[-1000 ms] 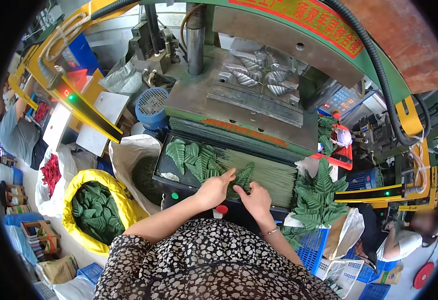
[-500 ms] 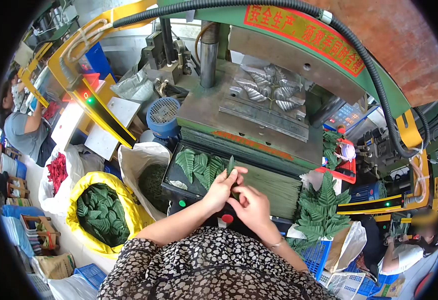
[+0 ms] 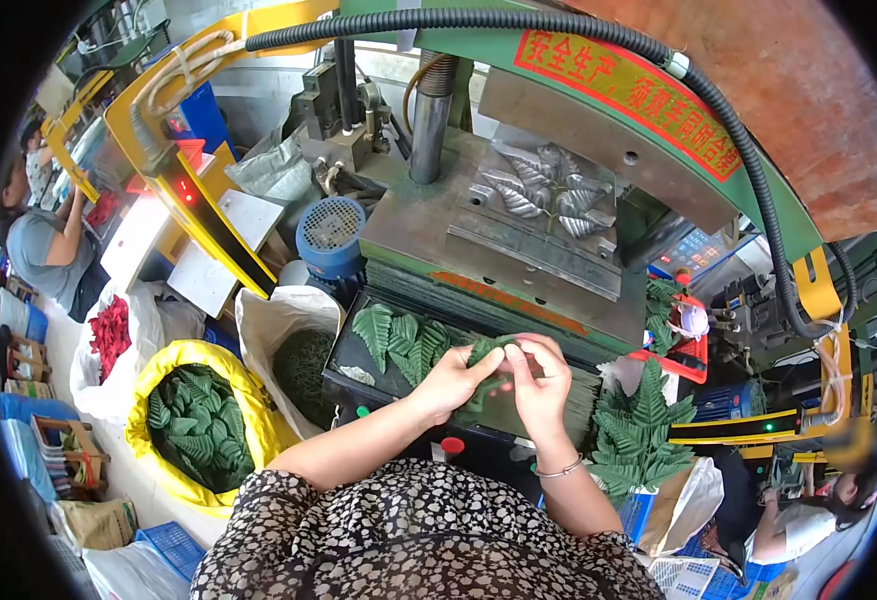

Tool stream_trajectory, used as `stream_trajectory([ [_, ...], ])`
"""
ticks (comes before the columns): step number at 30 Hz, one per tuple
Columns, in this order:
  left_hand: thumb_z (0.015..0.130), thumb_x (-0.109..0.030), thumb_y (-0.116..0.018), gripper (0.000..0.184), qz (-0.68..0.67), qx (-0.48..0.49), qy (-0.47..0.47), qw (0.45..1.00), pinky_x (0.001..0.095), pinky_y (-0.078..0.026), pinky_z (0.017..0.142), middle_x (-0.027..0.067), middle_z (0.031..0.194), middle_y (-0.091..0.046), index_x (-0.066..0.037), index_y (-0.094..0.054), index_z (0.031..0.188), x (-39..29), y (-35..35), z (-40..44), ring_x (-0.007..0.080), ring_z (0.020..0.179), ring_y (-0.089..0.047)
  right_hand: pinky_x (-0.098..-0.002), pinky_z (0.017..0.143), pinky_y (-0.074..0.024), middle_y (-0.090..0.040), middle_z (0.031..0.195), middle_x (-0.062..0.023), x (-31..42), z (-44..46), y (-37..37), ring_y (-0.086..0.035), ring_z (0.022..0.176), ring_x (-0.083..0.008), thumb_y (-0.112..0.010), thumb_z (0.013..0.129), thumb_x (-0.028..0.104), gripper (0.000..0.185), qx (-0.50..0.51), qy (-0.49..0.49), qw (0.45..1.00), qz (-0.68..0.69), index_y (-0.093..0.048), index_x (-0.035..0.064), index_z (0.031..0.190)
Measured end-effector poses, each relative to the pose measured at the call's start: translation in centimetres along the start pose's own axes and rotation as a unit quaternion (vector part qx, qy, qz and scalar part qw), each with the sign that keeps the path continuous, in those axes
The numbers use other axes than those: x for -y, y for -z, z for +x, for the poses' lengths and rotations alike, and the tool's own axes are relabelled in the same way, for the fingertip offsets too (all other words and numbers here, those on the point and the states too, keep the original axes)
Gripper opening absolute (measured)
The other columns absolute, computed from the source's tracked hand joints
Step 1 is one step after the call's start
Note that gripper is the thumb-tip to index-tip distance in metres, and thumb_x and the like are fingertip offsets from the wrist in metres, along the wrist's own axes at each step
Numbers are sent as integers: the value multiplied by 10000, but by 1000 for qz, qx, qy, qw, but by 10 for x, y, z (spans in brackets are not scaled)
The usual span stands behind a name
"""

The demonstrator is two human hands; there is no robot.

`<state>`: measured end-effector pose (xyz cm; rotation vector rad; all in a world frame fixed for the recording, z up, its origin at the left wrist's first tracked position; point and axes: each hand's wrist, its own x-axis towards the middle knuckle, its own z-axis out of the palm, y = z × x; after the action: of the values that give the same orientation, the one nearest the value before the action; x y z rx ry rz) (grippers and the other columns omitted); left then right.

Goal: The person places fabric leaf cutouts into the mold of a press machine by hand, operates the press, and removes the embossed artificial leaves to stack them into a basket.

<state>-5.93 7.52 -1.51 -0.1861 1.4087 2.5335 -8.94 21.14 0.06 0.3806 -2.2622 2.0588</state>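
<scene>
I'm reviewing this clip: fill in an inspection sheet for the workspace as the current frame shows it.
Surface: black work ledge before a press, bearing fern-shaped leaves and thin pale strands.
Job's things: one green leaf, partly hidden; its full outline cannot be told.
Hands: left hand and right hand close together, both pinching the green leaf above the ledge.
Clutter: yellow sack of green foliage and white sack of red pieces at left; stacked leaf sprays at right.
Cables: black ribbed hose arching over the press.
Surroundings: metal mould on the press; one person at left, another person at right.
</scene>
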Motion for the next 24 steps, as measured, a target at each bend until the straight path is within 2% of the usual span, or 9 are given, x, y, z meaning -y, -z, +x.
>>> stream_trajectory([
  [4, 992, -320, -585, 295, -89, -73, 66, 991, 258, -502, 640, 38, 887, -686, -58, -662, 1104, -10, -9, 9, 105, 748, -619, -184, 538, -416, -660, 991, -35, -8, 5, -7, -551, 687, -39, -628, 941, 42, 43, -67, -2, 990, 122, -648, 63, 973],
  [9, 1000, -311, -573, 264, -97, -115, 16, 988, 244, -475, 627, 26, 865, -672, -73, -667, 1067, -16, 12, 23, 106, 728, -606, -177, 588, -436, -649, 952, -26, -2, 30, 38, -554, 708, -52, -572, 979, 77, 52, -147, -9, 973, 179, -621, 73, 995],
  [11, 1006, -304, -564, 253, -70, -110, -15, 991, 234, -462, 632, 24, 875, -673, -81, -670, 1058, -6, 40, 30, 98, 722, -595, -177, 681, -433, -642, 942, -13, 28, 47, 75, -539, 748, -44, -555, 985, 88, 68, -52, -55, 996, 56, -606, 71, 1027],
  [12, 1009, -301, -559, 248, -58, -109, -33, 992, 230, -456, 635, 22, 879, -673, -85, -672, 1054, -4, 47, 32, 94, 719, -589, -177, 681, -433, -642, 942, -13, 39, 61, 88, -539, 748, -44, -555, 985, 88, 68, -51, -51, 996, 55, -606, 71, 1027],
  [14, 1006, -282, -568, 233, -10, -84, -46, 995, 229, -457, 642, 17, 882, -673, -79, -667, 1064, -9, 48, 31, 88, 722, -585, -213, 730, -438, -625, 900, 4, 59, 100, 102, -535, 785, -47, -574, 975, 90, 65, 103, -15, 991, -83, -607, 50, 1014],
  [15, 1002, -263, -577, 220, 41, -61, -54, 996, 229, -458, 649, 12, 886, -672, -73, -662, 1075, -11, 49, 29, 81, 726, -582, -213, 730, -438, -625, 900, 4, 64, 124, 99, -535, 785, -47, -574, 975, 90, 65, 106, -11, 991, -83, -607, 50, 1014],
  [19, 983, -192, -609, 175, 178, -16, -131, 975, 225, -457, 674, -5, 876, -673, -47, -655, 1071, -11, 44, 35, 66, 736, -575, -232, 769, -454, -623, 876, 27, 76, 231, 58, -565, 842, -61, -612, 960, 129, 114, 324, 75, 905, -265, -627, 32, 1019],
  [21, 976, -165, -620, 159, 220, -9, -168, 961, 223, -456, 683, -12, 869, -674, -37, -655, 1065, -17, 40, 42, 62, 739, -573, -237, 757, -457, -626, 849, 25, 19, 299, 35, -560, 813, -62, -629, 946, 138, 128, 388, 96, 888, -229, -640, 40, 1028],
  [24, 948, -123, -656, 109, 161, -2, -105, 981, 223, -459, 720, -18, 852, -685, -18, -682, 956, -32, 29, 43, 61, 762, -581, -245, 756, -461, -629, 844, 21, 13, 316, 21, -570, 810, -72, -637, 937, 146, 142, 387, 88, 902, -169, -645, 49, 1041],
])
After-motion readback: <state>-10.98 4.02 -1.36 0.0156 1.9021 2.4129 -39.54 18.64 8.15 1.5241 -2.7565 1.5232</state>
